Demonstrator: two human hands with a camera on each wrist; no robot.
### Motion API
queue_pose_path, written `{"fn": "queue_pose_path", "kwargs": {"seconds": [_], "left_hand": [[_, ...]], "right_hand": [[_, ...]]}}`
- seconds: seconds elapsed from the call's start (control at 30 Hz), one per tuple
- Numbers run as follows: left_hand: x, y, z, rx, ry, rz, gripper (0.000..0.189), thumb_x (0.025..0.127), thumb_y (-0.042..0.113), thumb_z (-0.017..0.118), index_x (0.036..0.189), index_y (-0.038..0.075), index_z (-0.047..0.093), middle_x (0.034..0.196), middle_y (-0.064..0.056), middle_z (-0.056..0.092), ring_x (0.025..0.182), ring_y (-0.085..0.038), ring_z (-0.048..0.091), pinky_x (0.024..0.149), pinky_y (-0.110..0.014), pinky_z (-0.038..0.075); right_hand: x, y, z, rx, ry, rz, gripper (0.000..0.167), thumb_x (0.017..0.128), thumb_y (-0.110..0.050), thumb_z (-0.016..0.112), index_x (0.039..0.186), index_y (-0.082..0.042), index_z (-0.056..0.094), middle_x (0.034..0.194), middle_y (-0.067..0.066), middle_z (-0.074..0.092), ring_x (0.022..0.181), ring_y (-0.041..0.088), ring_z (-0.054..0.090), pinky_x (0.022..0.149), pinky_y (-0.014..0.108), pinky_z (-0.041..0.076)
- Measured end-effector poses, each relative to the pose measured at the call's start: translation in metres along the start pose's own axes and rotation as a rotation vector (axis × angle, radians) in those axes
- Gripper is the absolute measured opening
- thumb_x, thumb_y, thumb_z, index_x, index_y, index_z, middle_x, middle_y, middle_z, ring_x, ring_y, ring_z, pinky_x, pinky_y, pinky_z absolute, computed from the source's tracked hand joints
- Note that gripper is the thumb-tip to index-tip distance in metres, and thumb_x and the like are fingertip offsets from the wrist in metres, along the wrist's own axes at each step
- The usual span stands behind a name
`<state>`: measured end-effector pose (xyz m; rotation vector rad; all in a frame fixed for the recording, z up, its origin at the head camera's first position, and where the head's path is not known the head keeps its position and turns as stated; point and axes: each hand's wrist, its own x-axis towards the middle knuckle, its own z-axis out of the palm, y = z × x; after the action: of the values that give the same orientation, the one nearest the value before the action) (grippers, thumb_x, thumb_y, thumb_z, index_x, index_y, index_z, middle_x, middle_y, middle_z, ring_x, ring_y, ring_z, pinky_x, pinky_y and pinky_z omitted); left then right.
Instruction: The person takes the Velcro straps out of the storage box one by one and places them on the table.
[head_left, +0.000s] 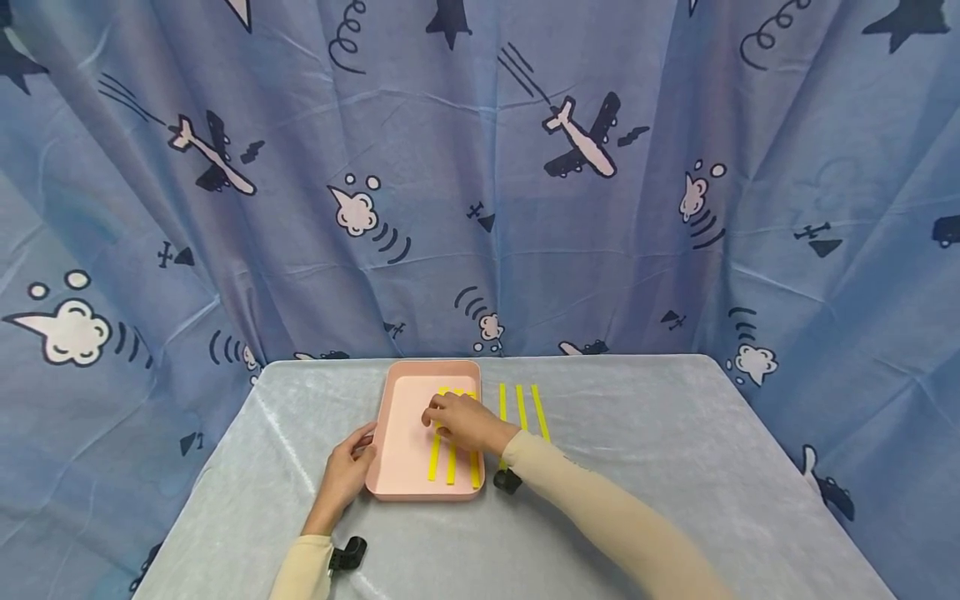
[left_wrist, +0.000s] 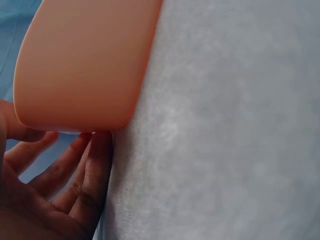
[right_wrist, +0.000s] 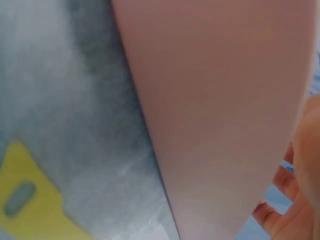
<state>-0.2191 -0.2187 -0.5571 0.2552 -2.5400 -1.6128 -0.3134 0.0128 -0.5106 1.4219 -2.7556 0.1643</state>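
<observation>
A pink tray [head_left: 397, 483] lies on the table, with three flat yellow strips [head_left: 451, 467] lengthwise in its right half. My left hand [head_left: 343, 477] is at the tray's left side. In the left wrist view its fingertips [left_wrist: 102, 140] meet the tray's outer wall [left_wrist: 80, 70], fingers loosely spread. Above the strips reaches my right hand [head_left: 468, 423], fingers bent downward and apart, near the leftmost strip and covering parts of all three. In the right wrist view the tray wall [right_wrist: 215, 100] partly hides this hand's fingers [right_wrist: 285, 182].
Three more yellow strips [head_left: 520, 404] lie side by side on the table right of the tray, partly under my right forearm. One strip's end [right_wrist: 30, 200] has an oval hole. A grey-white cloth [head_left: 660, 442] covers the table; a patterned blue curtain [head_left: 420, 167] hangs behind.
</observation>
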Motion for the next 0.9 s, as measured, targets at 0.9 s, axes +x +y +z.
{"fn": "queue_pose_path", "kwargs": {"seconds": [0.9], "left_hand": [[-0.001, -0.003, 0.000, -0.004, -0.022, -0.001, 0.043, 0.099, 0.014, 0.054, 0.142, 0.016, 0.053, 0.132, -0.018, 0.061, 0.118, -0.034, 0.062, 0.093, -0.044, 0.053]], "right_hand": [[0.009, -0.004, 0.011, -0.247, -0.127, -0.088, 0.016, 0.099, -0.027, 0.058, 0.114, -0.032, 0.062, 0.113, -0.007, 0.057, 0.105, 0.013, 0.054, 0.089, 0.033, 0.048]]}}
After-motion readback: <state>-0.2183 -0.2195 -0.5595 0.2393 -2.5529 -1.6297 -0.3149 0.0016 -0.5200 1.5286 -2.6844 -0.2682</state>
